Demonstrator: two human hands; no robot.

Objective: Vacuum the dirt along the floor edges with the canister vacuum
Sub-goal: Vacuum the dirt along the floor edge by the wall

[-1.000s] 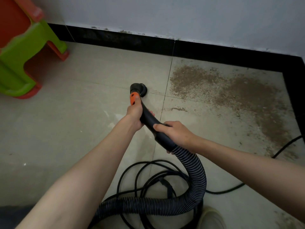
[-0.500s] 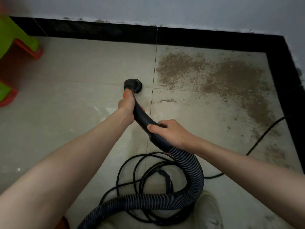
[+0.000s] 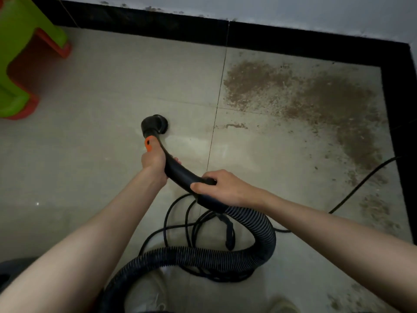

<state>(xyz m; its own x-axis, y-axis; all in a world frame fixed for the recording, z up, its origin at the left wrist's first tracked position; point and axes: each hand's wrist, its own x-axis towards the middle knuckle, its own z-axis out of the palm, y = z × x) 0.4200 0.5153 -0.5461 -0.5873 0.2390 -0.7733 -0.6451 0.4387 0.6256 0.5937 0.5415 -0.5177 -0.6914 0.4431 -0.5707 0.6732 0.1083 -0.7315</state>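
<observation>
A black curved vacuum wand (image 3: 178, 170) is seen over the pale tiled floor (image 3: 101, 91), ending in a round black nozzle head (image 3: 155, 125) with an orange slider (image 3: 149, 143) set just behind it. A ribbed black hose (image 3: 255, 224) is joined to the wand's near end and is looped back across the floor towards the near edge, where it is laid over a coil of thin black power cord (image 3: 194, 222). The wand's long axis is run from the near right towards the far left, with the nozzle head pointed down at the floor, on the tile left of the grout line and well apart from the brown dirt (image 3: 316, 96). The dirt is spread over the far right tile, towards the corner formed by the black skirting (image 3: 158, 21) (some specks are scattered along the right edge as well).

The left hand (image 3: 153, 163) is wrapped around the wand just below the orange slider, its arm stretched forward. The right hand (image 3: 225, 186) is curled over the wand's near end, where the hose is met, with the thumb laid along the near side. A green and orange plastic stool (image 3: 20, 53) is seen at the far left corner.
</observation>
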